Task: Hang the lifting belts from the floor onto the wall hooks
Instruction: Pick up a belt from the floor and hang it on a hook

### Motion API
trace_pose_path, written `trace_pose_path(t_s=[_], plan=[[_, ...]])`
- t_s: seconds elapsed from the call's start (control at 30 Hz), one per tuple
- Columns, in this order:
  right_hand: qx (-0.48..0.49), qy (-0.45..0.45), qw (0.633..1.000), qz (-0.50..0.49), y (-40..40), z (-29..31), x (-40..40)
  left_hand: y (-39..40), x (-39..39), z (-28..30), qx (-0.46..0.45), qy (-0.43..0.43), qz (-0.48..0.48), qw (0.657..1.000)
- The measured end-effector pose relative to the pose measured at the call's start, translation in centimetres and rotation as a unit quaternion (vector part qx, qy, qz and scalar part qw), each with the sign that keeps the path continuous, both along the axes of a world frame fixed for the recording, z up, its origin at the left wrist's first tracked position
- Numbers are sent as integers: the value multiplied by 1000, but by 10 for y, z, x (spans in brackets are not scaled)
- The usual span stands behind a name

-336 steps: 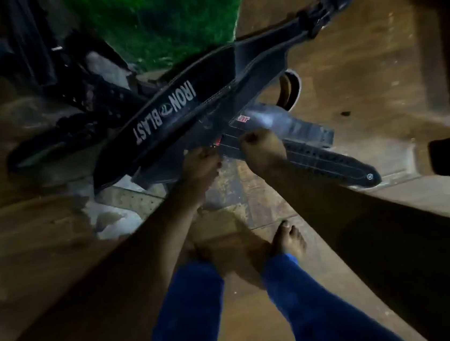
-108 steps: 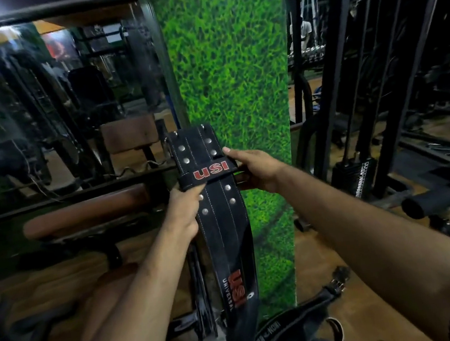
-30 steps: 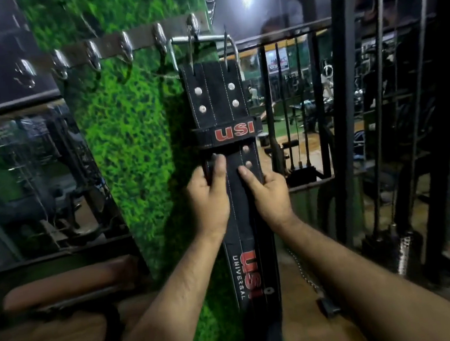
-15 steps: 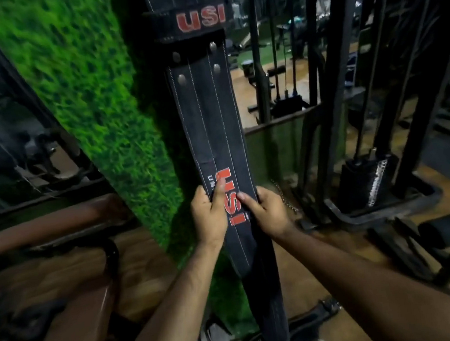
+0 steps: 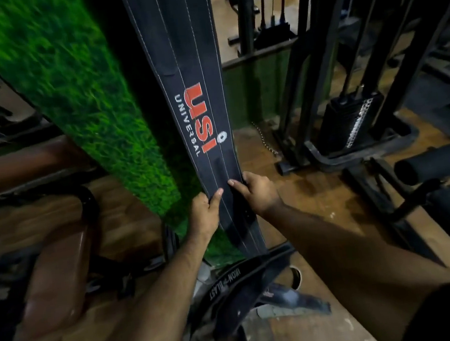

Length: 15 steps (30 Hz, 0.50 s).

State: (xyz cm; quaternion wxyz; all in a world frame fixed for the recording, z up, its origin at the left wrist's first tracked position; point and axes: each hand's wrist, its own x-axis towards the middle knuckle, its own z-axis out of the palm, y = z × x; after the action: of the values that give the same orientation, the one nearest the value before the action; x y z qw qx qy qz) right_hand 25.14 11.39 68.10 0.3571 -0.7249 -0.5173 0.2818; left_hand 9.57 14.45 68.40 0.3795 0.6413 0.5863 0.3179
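A long black USI belt with red lettering hangs straight down in front of the green artificial-grass wall; its top and the hooks are out of frame. My left hand grips the belt's left edge near its lower end. My right hand grips the right edge at about the same height. On the floor below lies a black Iron Blast belt, with another dark belt partly under it.
A brown padded bench stands at the lower left. A black cable machine with a weight stack stands on the right, with a foam roller pad sticking out. The floor is brown wood.
Both hands have slid down the hanging belt, from over the red lettering to below it near the belt's end. My view has tilted further down; the floor belts now show.
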Motion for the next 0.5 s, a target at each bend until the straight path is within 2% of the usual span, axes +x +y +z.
trace_pose_path(t_s=[0.07,0.2,0.37,0.5], plan=[[-17,-14,1000,5,-5,-21,-2,0,-2,-18,-6,32,3,999],[-73,-38,997,8,-27,-68,-10,-3,1,-46,-16,29,0,999],[-123,-66,990,-20,-35,-88,-14,-13,-3,-87,-36,61,-16,997],[-156,5,987,-30,-51,-101,-22,-27,-12,-109,-122,83,-23,989]])
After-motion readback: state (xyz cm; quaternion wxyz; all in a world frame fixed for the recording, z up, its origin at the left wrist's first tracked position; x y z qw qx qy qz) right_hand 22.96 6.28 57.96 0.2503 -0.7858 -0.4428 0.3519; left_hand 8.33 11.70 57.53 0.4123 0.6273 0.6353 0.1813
